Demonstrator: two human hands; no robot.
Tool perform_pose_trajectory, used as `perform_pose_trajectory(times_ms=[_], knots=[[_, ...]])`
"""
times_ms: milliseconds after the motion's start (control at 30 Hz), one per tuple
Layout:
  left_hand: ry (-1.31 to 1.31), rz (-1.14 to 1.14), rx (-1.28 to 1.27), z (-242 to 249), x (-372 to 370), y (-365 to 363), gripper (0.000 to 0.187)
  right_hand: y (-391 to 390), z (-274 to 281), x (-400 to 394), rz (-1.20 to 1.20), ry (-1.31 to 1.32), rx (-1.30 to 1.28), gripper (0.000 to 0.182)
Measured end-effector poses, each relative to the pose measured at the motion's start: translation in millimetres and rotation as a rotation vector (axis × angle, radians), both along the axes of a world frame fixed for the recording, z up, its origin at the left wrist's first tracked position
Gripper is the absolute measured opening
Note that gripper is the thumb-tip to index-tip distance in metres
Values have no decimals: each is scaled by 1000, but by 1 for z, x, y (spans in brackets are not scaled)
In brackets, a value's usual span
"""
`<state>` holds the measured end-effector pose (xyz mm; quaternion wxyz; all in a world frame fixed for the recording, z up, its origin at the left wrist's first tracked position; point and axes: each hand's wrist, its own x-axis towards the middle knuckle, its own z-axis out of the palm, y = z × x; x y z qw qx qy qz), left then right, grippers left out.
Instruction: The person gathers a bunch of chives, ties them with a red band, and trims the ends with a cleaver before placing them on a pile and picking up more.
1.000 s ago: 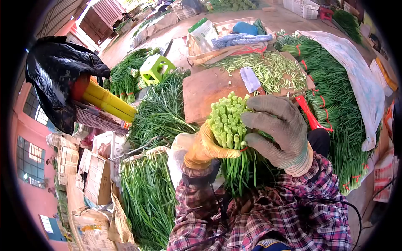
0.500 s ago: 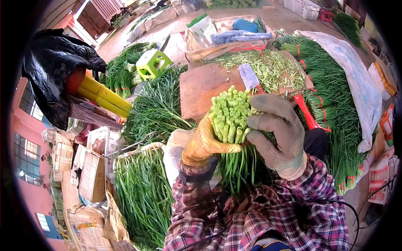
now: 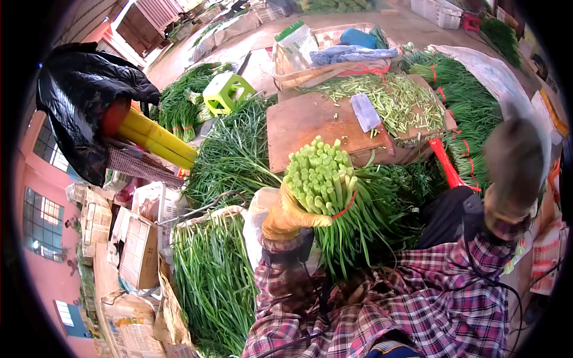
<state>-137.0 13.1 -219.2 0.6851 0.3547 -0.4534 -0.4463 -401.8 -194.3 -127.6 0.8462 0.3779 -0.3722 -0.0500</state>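
Observation:
My left hand [image 3: 292, 216], in a yellow-orange glove, is wrapped round a bunch of garlic chives [image 3: 319, 179]. Its pale cut stem ends face up, and long green leaves hang down and to the right. A thin red band [image 3: 346, 204] crosses the stems on the right side. Out to the right, over the banded bunches, my right hand [image 3: 514, 164] in a dark grey glove is smeared by motion, so its fingers cannot be made out. Beyond the bunch, a cleaver [image 3: 369, 114] with a wooden handle lies on the cutting board [image 3: 304, 128].
Chopped stem ends [image 3: 400, 101] cover the board's right part. Behind stands a basket [image 3: 298, 74] with a cloth and a packet. Banded green bunches [image 3: 477, 110] line the right, near a red bag [image 3: 449, 164]. Loose greens [image 3: 215, 280] and a green stool [image 3: 224, 95] are left.
My right hand has left the bunch and swung far to the right. My left hand still grips the bunch, now slightly lower, with its red band and leaves more exposed.

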Motion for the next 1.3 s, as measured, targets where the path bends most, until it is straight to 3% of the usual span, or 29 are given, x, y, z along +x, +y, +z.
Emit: perform_pose_trajectory(times_ms=[33,133,167,233,267,300,400,467,533,600,733,800,867,900,933,967,1000,1033,1067,1167,1233,1267,1300], knots=[[-20,-26,11,-2,2,1,98,3,-13,5,478,-240,334,22],[-122,-45,-19,-7,4,2,103,41,-18,45,1495,-318,2246,38],[-124,-58,-21,-10,4,3,103,49,-20,52,1489,-331,2256,38],[-66,-62,21,-3,-3,4,100,62,-22,66,1777,-987,2381,46],[-70,-66,29,-1,-6,5,100,70,-22,73,1780,-1001,2380,46],[-54,-63,49,2,-7,4,96,79,-21,79,1920,-1002,2215,50],[2,-57,78,4,-12,2,86,88,-21,88,2040,-960,1981,46],[-51,-88,82,10,-14,1,85,87,-22,89,1991,-751,1963,43],[12,-40,116,15,-18,2,88,96,-20,89,1944,-835,1951,40],[-203,-7,181,17,-14,-1,92,98,-25,92,1955,-807,1725,38],[-229,35,51,16,-19,-1,96,85,-22,92,1997,-776,1679,35],[-268,28,31,17,-22,-1,97,76,-25,90,2031,-851,1783,30],[-82,15,-64,15,-28,-4,95,72,-10,91,2225,-2145,2297,25],[-141,-18,-61,20,-24,-2,89,64,-8,90,2128,-2247,2406,37],[-18,-43,63,17,-25,8,80,60,-17,90,1961,-1803,2521,53],[-170,-9,98,2,-10,17,79,62,-30,84,1869,-1320,2413,69],[-322,23,131,-13,4,25,80,67,-48,84,1881,-1105,2243,86],[-307,-107,96,-17,-2,8,80,78,-46,81,1533,-1226,2744,105],[-293,-133,74,-13,-12,-5,82,86,-61,85,1871,-1165,2517,107],[-274,-49,56,20,-27,-11,90,94,-79,84,1844,-1448,2598,109],[-297,83,63,41,-19,-12,95,94,-80,87,2329,-1535,2571,114],[-307,68,69,41,-11,-15,95,89,-66,78,2344,-1558,2546,114],[-381,115,131,39,-3,-18,102,85,-51,69,2196,-1827,2810,106]])
